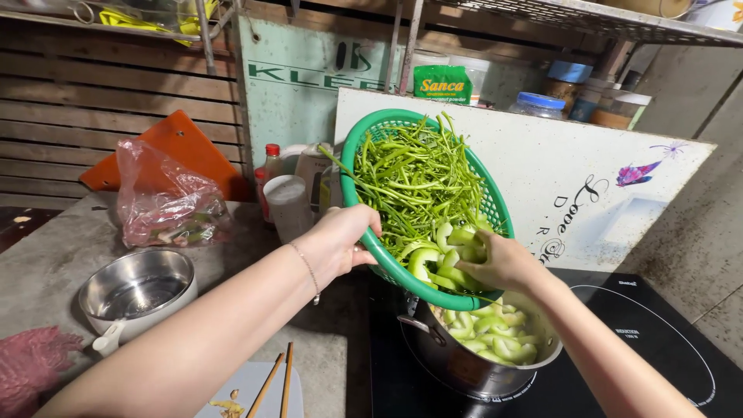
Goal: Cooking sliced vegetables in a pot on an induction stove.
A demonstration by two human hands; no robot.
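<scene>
Greens (pixel 414 174) fill a green plastic colander (pixel 495 209) that is tipped steeply over a steel pot (pixel 464 368), its open face turned toward the person and its low rim right above the pot's near-left edge. The long stems run roughly along the colander's tilt, from upper left down toward the pot, with pale cut stalk pieces (pixel 441 259) gathered at the lower lip; more of the same pieces (pixel 495 337) already lie inside the pot.

The left hand (pixel 340 240) closes around the colander's rim on the side away from the pot's centre, fingers wrapped over the edge and bearing its weight. The right hand (pixel 499 263) is the nearer one to the pot: it reaches into the colander's lower end, fingers loosely curled and partly open against the pale pieces, touching them; whether it actually pinches any cannot be told.

Left of the pot stand a steel bowl (pixel 135 290) and, nearer the person, chopsticks (pixel 277 379). The pot sits on a black induction hob (pixel 658 340).
</scene>
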